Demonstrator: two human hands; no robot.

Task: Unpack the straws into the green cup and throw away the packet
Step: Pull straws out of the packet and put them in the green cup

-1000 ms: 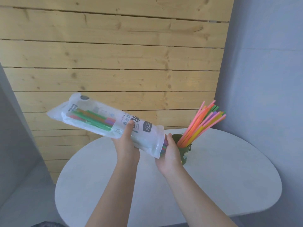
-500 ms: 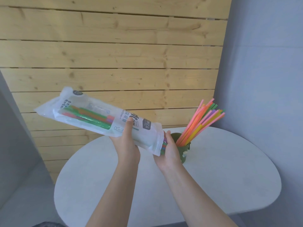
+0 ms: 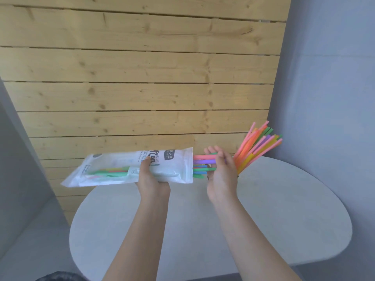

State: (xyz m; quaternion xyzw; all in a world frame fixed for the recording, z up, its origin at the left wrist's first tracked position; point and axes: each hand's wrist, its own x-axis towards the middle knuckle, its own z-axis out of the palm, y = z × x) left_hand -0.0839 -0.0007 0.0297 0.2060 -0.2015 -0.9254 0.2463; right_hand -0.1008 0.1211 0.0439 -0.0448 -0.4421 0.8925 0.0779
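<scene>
My left hand (image 3: 151, 176) grips the middle of a white plastic straw packet (image 3: 113, 169), held almost level above the table with its open mouth to the right. Coloured straws (image 3: 203, 162) stick out of that mouth into my right hand (image 3: 222, 171), whose fingers curl around their ends. More straws remain inside the packet's left part. Behind my right hand, a fan of pink, orange, yellow and green straws (image 3: 257, 145) leans up to the right. The green cup that holds them is hidden by my right hand.
A round grey-white table (image 3: 284, 209) lies under my arms. Behind it stands a wall of pale wooden planks (image 3: 142, 78), with a grey wall (image 3: 328, 98) on the right. A dark object (image 3: 58, 276) shows at the bottom left edge.
The packet has swung from a downward slope to nearly level. Straws have come out of its mouth, and my right hand has moved right and closed around them.
</scene>
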